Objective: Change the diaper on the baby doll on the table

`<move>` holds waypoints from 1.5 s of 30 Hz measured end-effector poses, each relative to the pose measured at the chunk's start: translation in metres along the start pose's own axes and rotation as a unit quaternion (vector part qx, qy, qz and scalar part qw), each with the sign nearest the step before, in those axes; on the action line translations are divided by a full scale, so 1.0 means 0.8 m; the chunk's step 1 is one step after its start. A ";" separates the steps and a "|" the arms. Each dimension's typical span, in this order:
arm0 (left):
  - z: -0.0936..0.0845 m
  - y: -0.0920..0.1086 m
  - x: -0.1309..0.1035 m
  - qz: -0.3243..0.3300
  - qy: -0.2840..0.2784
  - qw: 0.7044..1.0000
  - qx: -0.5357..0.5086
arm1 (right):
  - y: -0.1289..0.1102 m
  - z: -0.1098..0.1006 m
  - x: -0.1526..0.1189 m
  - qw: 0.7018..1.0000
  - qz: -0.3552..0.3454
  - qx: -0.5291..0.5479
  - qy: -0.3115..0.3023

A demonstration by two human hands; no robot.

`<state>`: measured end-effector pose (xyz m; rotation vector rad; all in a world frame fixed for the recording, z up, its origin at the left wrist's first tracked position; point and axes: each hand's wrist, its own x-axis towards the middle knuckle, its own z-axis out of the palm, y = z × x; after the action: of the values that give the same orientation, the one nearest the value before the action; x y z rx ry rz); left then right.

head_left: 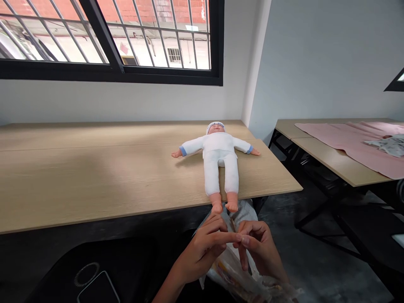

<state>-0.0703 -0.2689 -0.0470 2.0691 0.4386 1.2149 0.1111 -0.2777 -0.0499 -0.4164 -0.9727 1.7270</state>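
My left hand (210,244) is over my lap with its index finger stretched toward the right and the other fingers loosely bent. The thumb and fingers of my right hand (260,250) are pinched together at that fingertip. Whether anything thin is between them cannot be made out. Under both hands lies a crumpled clear plastic bag (230,280) with coloured print. Just beyond them, a baby doll (219,155) in white clothes with blue cuffs and a white cap lies face up, arms spread. Its bare feet stick out over the table's near edge.
The doll's wooden table (94,176) stands against the wall beneath a barred window. At the lower left, a phone (99,290) rests on a black chair (132,256). Another table (331,162) at the right bears a pink cloth (356,143) and folded fabric (389,145).
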 end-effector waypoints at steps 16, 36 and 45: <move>0.003 -0.001 -0.001 -0.015 0.007 1.000 0.003 | 0.001 -0.002 -0.001 1.000 -0.010 -0.006 0.006; -0.012 0.008 0.001 -0.040 0.001 0.999 0.020 | 0.002 -0.004 0.002 0.998 0.010 -0.069 0.006; -0.035 0.020 -0.020 -0.285 -0.104 0.952 0.050 | -0.038 -0.019 0.004 0.934 0.030 -0.354 -0.049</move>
<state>-0.1034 -0.2783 -0.0367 1.9289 0.9321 0.6359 0.1392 -0.2657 -0.0351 -0.8309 -1.6683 1.4124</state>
